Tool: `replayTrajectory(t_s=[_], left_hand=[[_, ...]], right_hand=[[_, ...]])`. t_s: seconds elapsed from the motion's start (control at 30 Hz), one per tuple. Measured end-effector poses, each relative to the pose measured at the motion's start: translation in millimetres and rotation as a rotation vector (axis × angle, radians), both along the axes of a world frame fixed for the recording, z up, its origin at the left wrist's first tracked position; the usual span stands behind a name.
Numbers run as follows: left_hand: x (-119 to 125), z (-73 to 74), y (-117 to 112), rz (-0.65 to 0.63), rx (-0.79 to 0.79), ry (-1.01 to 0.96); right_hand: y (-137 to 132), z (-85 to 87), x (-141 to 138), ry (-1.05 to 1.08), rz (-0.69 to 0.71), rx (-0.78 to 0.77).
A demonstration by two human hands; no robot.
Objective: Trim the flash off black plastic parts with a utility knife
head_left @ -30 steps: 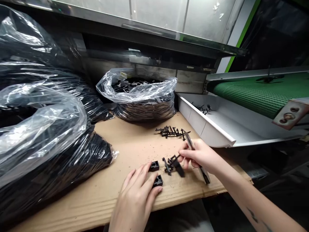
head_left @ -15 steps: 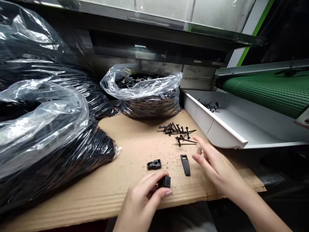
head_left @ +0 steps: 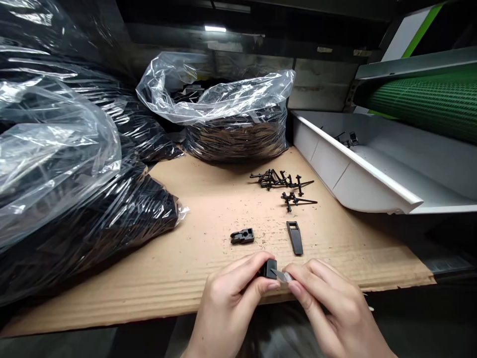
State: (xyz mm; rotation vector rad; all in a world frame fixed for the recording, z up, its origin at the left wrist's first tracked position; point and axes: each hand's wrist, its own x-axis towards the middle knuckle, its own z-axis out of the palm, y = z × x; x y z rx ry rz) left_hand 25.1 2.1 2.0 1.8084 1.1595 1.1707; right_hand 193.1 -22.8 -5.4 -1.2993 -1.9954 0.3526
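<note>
Between the thumb and fingers of my left hand point(head_left: 233, 298) is a small black plastic part point(head_left: 271, 269), its squarish end facing right. My right hand point(head_left: 328, 303) pinches a small knife blade point(head_left: 282, 275), with the tip at the part's right end. Most of the blade's grip end is hidden by my fingers. Beyond my hands, a black clip-like piece point(head_left: 242, 236) lies on the cardboard at the left. To its right lies a flat tapered black piece point(head_left: 295, 238) with a rectangular hole.
Thin black sprue scraps point(head_left: 281, 181) lie farther back on the cardboard point(head_left: 201, 199). A clear bag of black parts point(head_left: 234, 134) stands behind, with larger bags point(head_left: 74, 199) at left. A white tray point(head_left: 354, 174) sits right, below a green conveyor belt point(head_left: 428, 99).
My right hand has come down and left from beside the tapered piece to the black part, and the blade now shows in it. My left hand still holds the part. The view has tilted down.
</note>
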Motion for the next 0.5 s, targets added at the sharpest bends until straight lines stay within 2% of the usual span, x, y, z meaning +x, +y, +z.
replayTrajectory(t_s=[0.17, 0.27, 0.4, 0.5], left_hand=[[-1.4, 0.1, -2.0, -0.024, -0.019, 0.011], [-2.8, -0.7, -1.2, 0.018, 0.002, 0.016], [-5.2, 0.0, 0.8, 0.012, 0.027, 0.016], [-6.4, 1.0, 1.6, 0.004, 0.032, -0.007]], right_hand=[[2.6, 1.4, 4.6, -0.036, -0.100, 0.042], [1.4, 5.8, 7.3, 0.073, -0.082, 0.054], [-1.1, 12.7, 4.4, 0.244, -0.046, -0.064], [1.3, 14.3, -3.1, 0.242, -0.033, -0.136]])
